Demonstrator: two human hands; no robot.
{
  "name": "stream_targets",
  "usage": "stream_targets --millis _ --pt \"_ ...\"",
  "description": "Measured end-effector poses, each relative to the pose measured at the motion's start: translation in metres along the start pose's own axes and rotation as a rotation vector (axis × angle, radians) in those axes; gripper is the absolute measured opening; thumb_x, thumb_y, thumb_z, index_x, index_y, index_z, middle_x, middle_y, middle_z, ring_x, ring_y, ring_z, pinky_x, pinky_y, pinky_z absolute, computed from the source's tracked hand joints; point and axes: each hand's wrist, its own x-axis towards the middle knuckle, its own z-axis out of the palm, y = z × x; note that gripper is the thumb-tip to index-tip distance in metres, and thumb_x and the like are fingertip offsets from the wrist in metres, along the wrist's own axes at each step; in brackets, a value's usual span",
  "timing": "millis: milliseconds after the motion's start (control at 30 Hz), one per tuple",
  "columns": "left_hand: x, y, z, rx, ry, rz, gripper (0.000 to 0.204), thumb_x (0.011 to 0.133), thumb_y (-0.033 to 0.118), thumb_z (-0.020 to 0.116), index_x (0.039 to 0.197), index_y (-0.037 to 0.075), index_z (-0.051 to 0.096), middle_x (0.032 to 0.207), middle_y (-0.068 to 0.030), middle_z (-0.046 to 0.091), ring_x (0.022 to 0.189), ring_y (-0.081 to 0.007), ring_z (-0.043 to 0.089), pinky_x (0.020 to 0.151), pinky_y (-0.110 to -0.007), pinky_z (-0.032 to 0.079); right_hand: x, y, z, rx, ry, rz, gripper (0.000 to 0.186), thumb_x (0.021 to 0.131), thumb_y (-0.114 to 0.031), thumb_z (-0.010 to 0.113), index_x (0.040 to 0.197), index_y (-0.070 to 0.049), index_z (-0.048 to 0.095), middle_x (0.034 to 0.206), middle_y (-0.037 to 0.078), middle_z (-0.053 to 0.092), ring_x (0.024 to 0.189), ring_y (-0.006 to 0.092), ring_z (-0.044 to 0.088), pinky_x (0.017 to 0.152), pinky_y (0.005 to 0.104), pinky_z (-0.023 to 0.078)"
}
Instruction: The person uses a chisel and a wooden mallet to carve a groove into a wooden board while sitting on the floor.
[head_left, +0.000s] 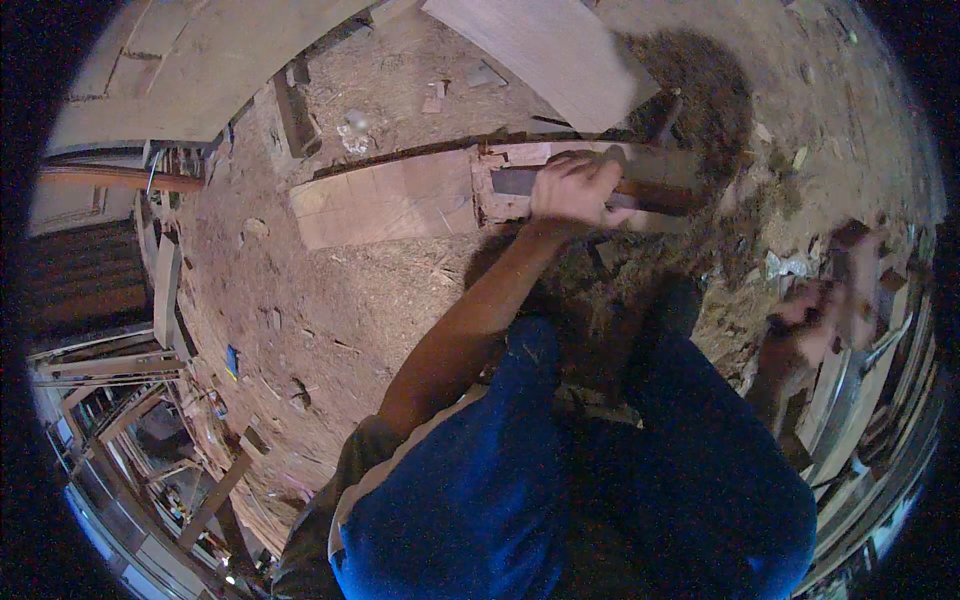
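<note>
My left hand is closed in a fist over a long wooden beam lying across the ground in front of my feet. A dark rounded end shows at the top of the fist, but the rest of what it grips is hidden. Beside the fist, the beam has a dark recess cut into it. Out to the right, my right hand is raised and smeared by motion. Its fingers appear wrapped round a pale, blocky wooden tool, too blurred to name exactly.
A broad pale board slants down to the beam's far side. Large planks lie at the far left. Stacked timber borders the right, and a jumble of wood pieces the lower left. Chips and dust cover the earthen ground.
</note>
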Motion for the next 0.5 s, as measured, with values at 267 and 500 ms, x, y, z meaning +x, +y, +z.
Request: stream_targets --millis 267,500 --pt "-0.001 -0.004 -0.008 0.033 -0.020 -0.004 0.057 0.062 0.058 0.071 0.082 0.007 0.055 0.071 -0.0109 0.063 0.072 -0.0282 0.066 0.065 -0.040 0.054 0.010 0.025 -0.002 -0.070 -0.560 0.115 0.036 0.097 -0.032 0.053 0.124 -0.009 0.051 0.076 -0.004 0.052 0.060 0.0074 0.046 0.052 0.0214 0.037" --pt "-0.001 -0.002 -0.007 0.040 0.018 -0.021 0.056 0.060 0.056 0.071 0.083 0.007 0.055 0.072 -0.0104 0.063 0.074 -0.0285 0.066 0.065 -0.040 0.054 -0.023 0.024 0.027 -0.860 -0.568 -0.239 0.026 0.097 -0.032 0.052 0.110 -0.010 0.053 0.070 -0.005 0.044 0.051 0.0042 0.036 0.040 0.0212 0.026"
